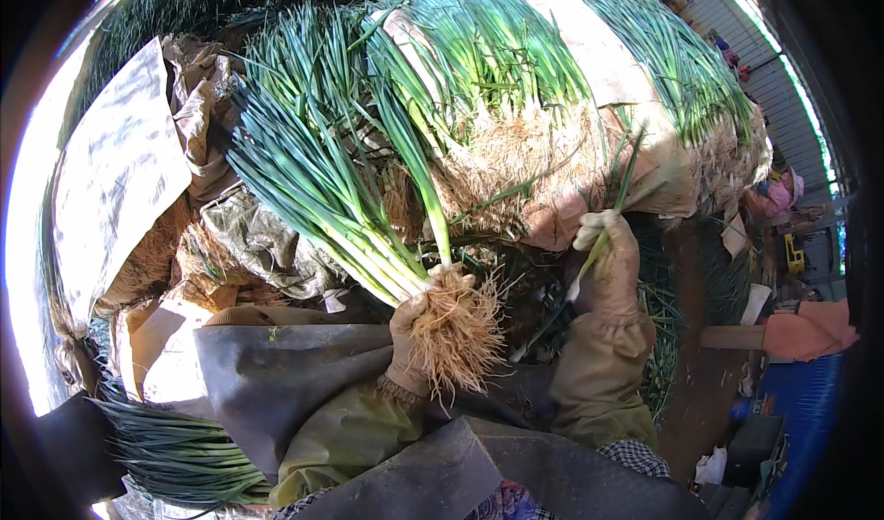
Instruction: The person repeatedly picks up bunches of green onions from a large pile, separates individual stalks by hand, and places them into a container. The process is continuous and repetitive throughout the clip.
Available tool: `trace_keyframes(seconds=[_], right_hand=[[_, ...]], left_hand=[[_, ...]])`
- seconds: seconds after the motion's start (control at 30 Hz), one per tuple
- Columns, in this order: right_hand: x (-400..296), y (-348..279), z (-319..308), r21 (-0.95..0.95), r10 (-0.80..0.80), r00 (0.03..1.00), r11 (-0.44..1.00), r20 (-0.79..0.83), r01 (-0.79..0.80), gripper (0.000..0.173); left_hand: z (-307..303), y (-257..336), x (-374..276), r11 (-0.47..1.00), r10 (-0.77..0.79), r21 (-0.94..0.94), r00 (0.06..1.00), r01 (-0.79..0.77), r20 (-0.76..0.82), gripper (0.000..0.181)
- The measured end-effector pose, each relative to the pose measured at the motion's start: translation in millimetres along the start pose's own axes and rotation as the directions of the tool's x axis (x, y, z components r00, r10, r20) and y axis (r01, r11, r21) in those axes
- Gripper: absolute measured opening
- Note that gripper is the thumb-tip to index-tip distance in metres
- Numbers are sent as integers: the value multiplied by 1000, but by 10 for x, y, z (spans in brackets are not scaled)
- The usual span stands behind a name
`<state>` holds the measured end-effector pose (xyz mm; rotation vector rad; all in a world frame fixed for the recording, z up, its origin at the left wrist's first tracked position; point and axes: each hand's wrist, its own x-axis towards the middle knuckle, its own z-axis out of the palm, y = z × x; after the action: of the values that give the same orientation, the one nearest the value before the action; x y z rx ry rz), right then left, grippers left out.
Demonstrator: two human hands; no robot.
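Note:
Gloved, my left hand (409, 344) grips a bundle of green onions (359, 233) just above their tangled roots (459, 337). The leaves fan up and to the left, with one separate stalk (436, 220) standing more upright. My right hand (613, 254), also gloved, pinches a thin green strip (597, 252) with a pale lower end, apart from the bundle. Whether that strip is a peeled leaf or a slim whole stalk is unclear. Before me, a large pile of green onions (490, 50) lies with its brown roots (518, 147) facing my hands.
Pale cloth sheets (124, 175) cover part of the pile at left; another sheet (587, 44) divides it at right. More green onions (186, 444) lie at lower left. A dark apron (297, 368) covers my lap. A plank with an orange cloth (811, 330) juts in at right.

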<state>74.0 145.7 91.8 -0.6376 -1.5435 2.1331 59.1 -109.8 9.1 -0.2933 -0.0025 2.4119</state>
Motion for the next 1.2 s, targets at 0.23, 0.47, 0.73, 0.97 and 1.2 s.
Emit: trace_keyframes(seconds=[0.23, 0.47, 0.73, 0.97, 1.2], right_hand=[[133, 777, 383, -820, 434, 805, 561, 406, 111, 48], [87, 1181, 852, -905, 367, 910, 424, 192, 20, 25], [236, 1471, 768, -338, 118, 327, 92, 938, 937, 24], [1498, 1403, 1272, -663, -20, 892, -676, 452, 321, 42], [1430, 868, 1584, -918, 170, 941, -225, 292, 326, 17]], left_hand=[[-22, -66, 31, 975, -223, 7, 974, 224, -34, 47], [-257, 28, 26, 979, -28, 194, 984, 62, -175, 44], [-320, -14, -13, 980, -146, 116, 982, 160, -120, 55], [-103, -13, 77, 974, -195, 91, 975, 205, -111, 59], [-85, 73, 0, 992, -102, 83, 985, 92, 138, 61]])
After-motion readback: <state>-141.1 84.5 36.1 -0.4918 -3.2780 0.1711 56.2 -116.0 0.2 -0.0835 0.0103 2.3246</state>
